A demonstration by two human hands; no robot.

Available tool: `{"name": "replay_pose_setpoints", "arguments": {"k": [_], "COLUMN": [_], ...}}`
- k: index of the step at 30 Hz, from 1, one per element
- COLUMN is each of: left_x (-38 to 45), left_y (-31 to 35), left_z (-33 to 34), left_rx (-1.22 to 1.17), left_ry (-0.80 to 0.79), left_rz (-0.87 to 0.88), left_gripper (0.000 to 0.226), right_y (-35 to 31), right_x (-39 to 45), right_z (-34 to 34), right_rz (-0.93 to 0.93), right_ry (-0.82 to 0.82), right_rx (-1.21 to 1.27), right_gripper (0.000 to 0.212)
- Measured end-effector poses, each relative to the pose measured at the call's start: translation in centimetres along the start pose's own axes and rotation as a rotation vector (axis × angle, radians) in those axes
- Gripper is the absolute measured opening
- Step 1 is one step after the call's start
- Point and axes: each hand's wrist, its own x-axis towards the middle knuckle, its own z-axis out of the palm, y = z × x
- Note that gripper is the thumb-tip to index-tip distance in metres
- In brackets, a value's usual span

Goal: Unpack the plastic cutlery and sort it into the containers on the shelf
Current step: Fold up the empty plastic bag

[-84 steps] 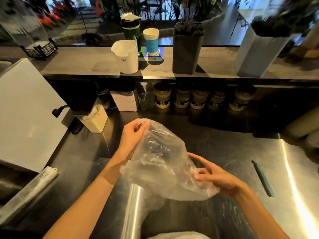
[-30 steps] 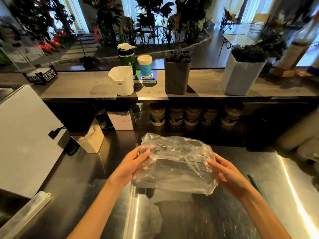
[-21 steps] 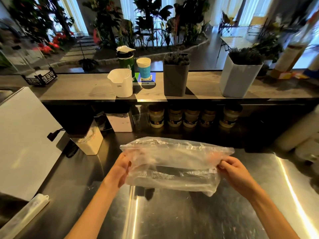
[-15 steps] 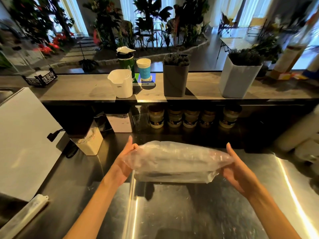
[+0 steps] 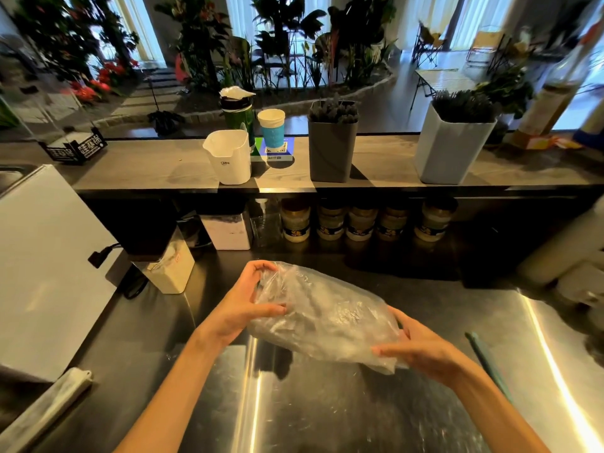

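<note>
Tilted now, the crinkled clear plastic bag of cutlery no longer hangs level between the palms as it did half a second ago; its left end has risen. Her left hand curls fingers and thumb round that upper end, a narrow grip on the film. Lower down, the right hand cups and pinches the other end. Both hold it above the steel surface, well short of the grey wooden shelf.
</note>
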Motion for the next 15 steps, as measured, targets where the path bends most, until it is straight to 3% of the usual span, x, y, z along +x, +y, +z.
{"name": "replay_pose_setpoints", "arguments": {"k": [7, 9, 12, 15], "left_x": [0.0, 0.3, 1.0, 2.0], "left_y": [-1.2, -1.2, -1.0, -1.1], "left_z": [-1.1, -0.6, 0.6, 2.7], "left_rx": [-0.04, 0.05, 0.374, 0.515], "left_ry": [0.022, 0.011, 0.1, -0.055], "left_rz": [-0.173, -0.195, -0.084, -0.025], "left_gripper": [0.098, 0.11, 0.112, 0.108], "right_y": [-0.6, -1.7, -3.7, -6.0], "right_x": [0.1, -0.2, -1.0, -1.3], "right_z": [-1.5, -1.4, -1.1, -0.5], "right_rz": [-0.157, -0.244, -0.365, -0.415], "right_ry": [0.212, 0.281, 0.298, 0.213], "right_rx": [0.222, 0.218, 0.07, -0.072], "right_gripper": [0.05, 0.049, 0.073, 0.041]}}
